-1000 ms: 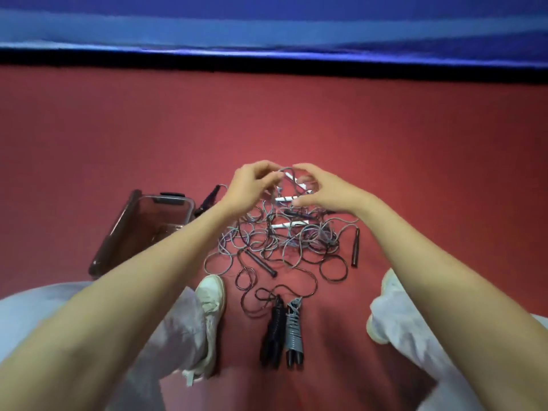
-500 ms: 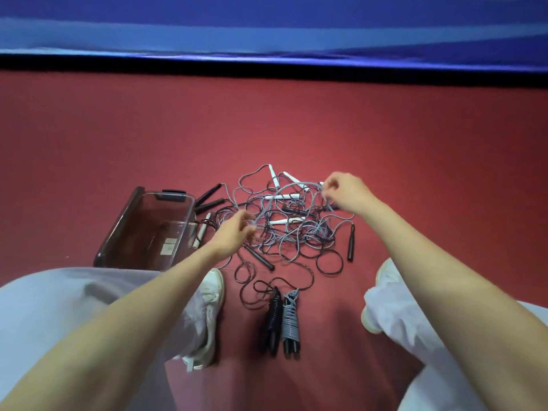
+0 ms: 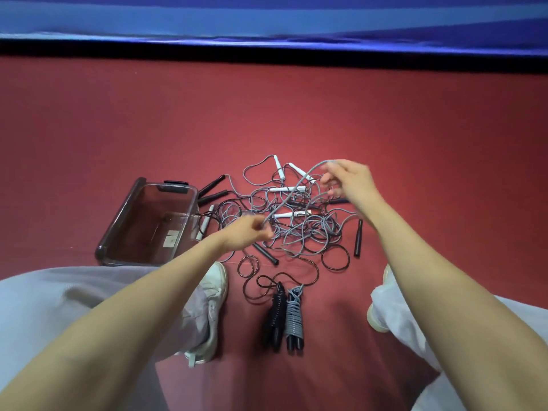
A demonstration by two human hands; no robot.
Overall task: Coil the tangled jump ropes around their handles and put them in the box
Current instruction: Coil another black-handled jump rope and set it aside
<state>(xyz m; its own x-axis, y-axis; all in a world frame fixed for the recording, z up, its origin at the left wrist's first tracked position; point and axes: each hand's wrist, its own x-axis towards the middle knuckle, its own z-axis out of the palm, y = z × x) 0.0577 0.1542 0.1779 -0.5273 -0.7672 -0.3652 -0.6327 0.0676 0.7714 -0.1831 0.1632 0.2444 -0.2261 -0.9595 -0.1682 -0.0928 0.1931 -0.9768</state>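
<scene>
Although the red carpeted floor (image 3: 415, 129) fills most of the view, the task's things cluster at its centre. A clear plastic box with a dark rim (image 3: 118, 218) stands open at the left, just beside the heap. The tangled heap of grey and black jump ropes with white and black handles (image 3: 299, 229) lies between the person's feet and under both hands. The hands are held apart above the heap. The left hand (image 3: 247, 232) is at the near left edge and the right hand (image 3: 350, 182) is over the far right side. A single grey cord (image 3: 290, 194) runs taut between them, pinched by the left hand and held in the right hand's curled fingers. Two coiled ropes, one black (image 3: 275, 315) and one grey (image 3: 294, 318), lie side by side on the floor nearest the person, outside the box.
</scene>
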